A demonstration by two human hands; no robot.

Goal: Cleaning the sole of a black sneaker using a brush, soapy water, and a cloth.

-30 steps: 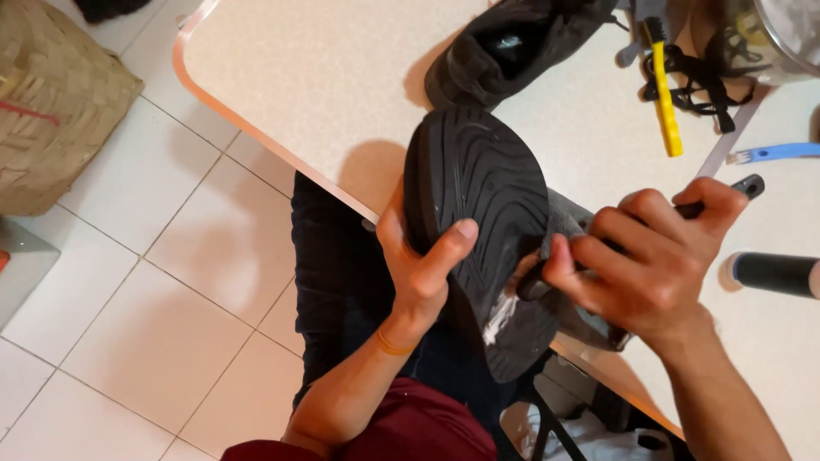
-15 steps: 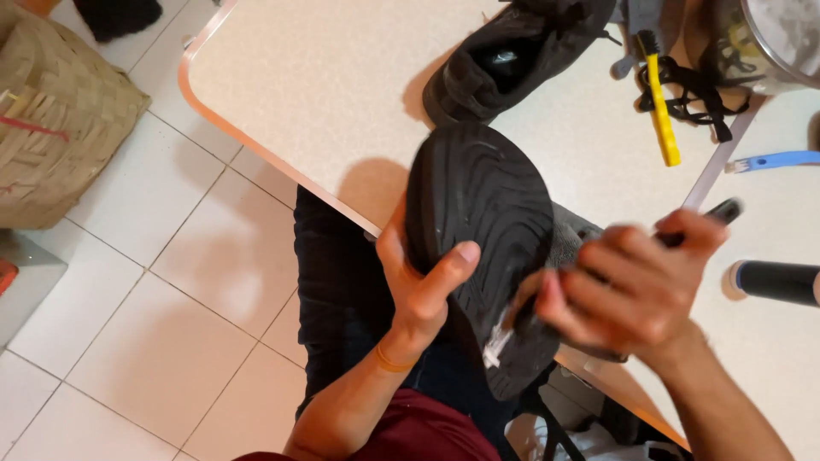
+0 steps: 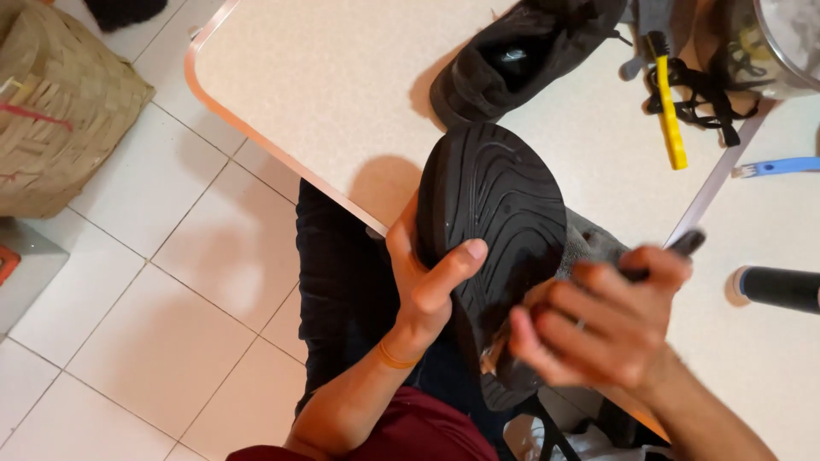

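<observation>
From the head view, the left hand (image 3: 427, 282) holds a black shoe (image 3: 495, 230) sole-up over the near edge of the table (image 3: 342, 77), its grip pressed around the shoe's side, thumb lying across the ridged sole. The shoe sits above the person's lap, its toe over the table and its heel hanging past the edge. The right hand (image 3: 598, 329) is blurred; its grip is curled tight around a dark-handled brush (image 3: 675, 248), whose handle end sticks out beyond the knuckles while the working end rests against the heel part of the sole, where a whitish smear shows. A grey cloth (image 3: 589, 243) lies under the shoe on the table.

Farther back on the table lies a second black shoe (image 3: 521, 55), opening up. Near it are a yellow-handled brush (image 3: 669, 102), black laces (image 3: 713, 90), a blue-handled tool (image 3: 781, 166) and a dark cylinder (image 3: 781, 288) on its side. A woven basket (image 3: 60, 111) stands on the tiled floor (image 3: 154, 324).
</observation>
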